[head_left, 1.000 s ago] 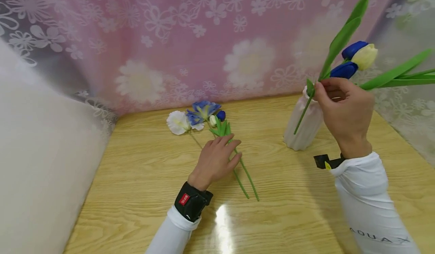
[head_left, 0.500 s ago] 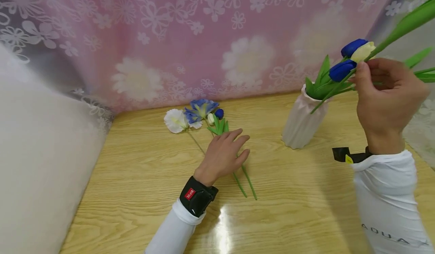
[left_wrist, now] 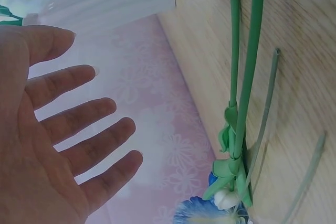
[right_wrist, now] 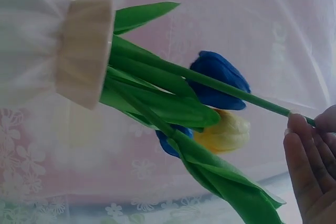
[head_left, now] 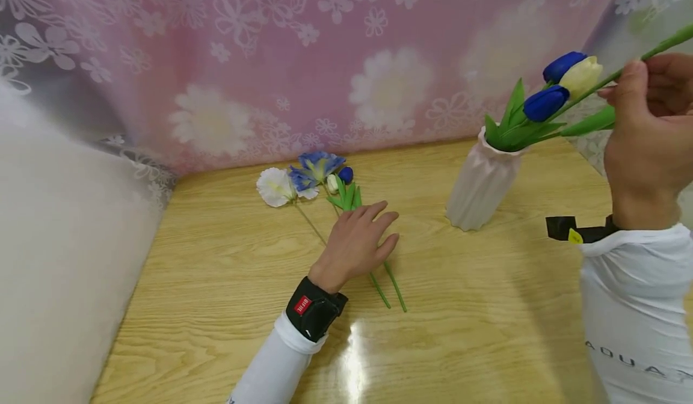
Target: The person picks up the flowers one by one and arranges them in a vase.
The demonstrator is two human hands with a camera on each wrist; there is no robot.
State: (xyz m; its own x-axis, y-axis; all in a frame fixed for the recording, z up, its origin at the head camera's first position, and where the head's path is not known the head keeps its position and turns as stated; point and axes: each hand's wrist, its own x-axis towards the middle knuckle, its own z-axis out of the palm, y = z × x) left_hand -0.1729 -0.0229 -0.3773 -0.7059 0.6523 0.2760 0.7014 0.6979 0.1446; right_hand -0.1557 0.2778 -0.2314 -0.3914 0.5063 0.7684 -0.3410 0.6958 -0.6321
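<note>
one pinched stem in the right hand, left hand loosely spread

At the lower right of the head view, dark capitals on the white right sleeve read "AOUA" or "AQUA", with a further letter at the frame's edge. Lower centre-left, the black wristband bears a red label whose pale letters are too small to read surely.

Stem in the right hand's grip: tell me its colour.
The stem is green, seen best in the right wrist view.
</note>
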